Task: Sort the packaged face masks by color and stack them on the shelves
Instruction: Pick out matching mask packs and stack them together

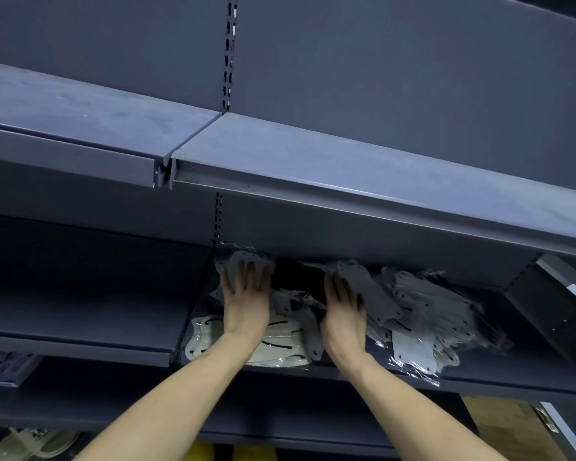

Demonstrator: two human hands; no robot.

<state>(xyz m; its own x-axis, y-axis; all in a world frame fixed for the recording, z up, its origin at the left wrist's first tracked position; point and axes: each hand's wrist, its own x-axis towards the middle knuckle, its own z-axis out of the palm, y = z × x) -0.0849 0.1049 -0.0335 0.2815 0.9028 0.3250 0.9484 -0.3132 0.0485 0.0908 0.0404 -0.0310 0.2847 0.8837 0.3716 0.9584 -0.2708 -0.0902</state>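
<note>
We note white masks at shelf front edge. Left hand flat, fingers straight, pressing grey mask pack. Right hand flat beside black masks. Grey pile right. Upper shelf beyond.

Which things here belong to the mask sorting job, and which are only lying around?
Job: grey masks, black masks, white masks, shelf, left hand, right hand.
Lying about: blue box, slippers.
</note>
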